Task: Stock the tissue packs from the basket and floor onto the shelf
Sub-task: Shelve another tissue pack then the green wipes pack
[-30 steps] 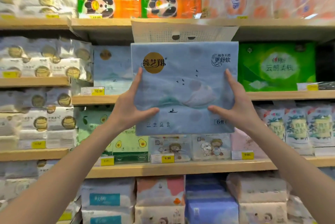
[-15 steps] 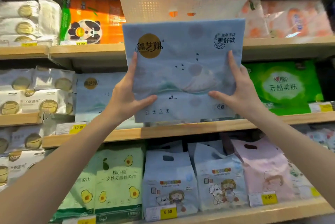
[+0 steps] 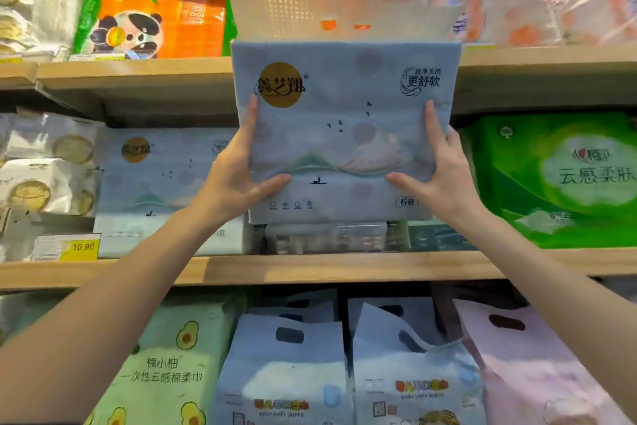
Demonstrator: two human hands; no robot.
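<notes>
Both thumbs are pressing on the printed front of the blue tissue pack point(image 3: 344, 128), the other fingers wrapping round its side edges: the left hand point(image 3: 238, 169) is clamping the left edge and the right hand point(image 3: 439, 173) the right. The pack is hanging upright in front of the gap on the middle shelf point(image 3: 310, 268), its clear handle flap reaching up across the orange panda packs point(image 3: 155, 14) above. Low clear-wrapped packs point(image 3: 327, 237) are lying in the gap under it. A matching blue pack point(image 3: 158, 183) is standing just left, a green pack point(image 3: 558, 180) just right.
</notes>
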